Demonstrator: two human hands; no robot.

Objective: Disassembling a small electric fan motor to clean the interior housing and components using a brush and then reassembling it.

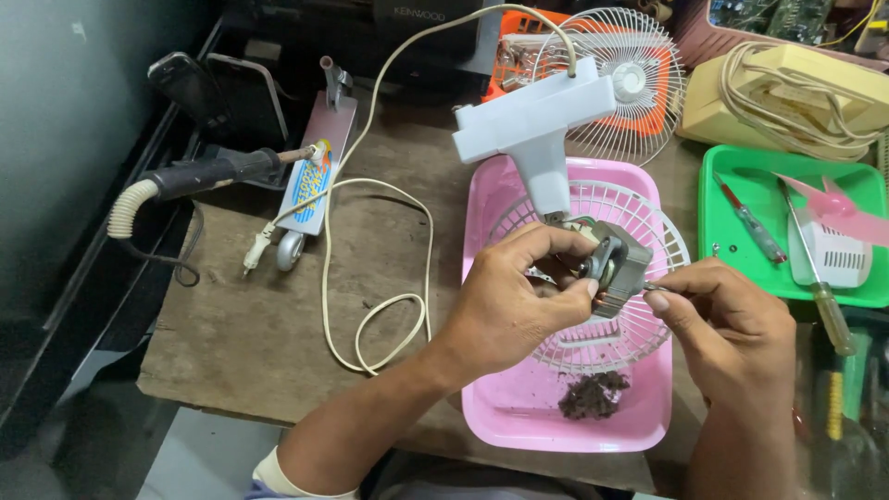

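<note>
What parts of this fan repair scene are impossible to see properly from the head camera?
- Thin tool tip in the right hand: too small, fingers cover it.
- Near side of the fan motor: hidden behind the left hand.
- Wire grille in the pink basin: partly covered by both hands.
- Dark debris: too fine to tell its kind.
- Beige device, top right: cut off by the frame edge.
</note>
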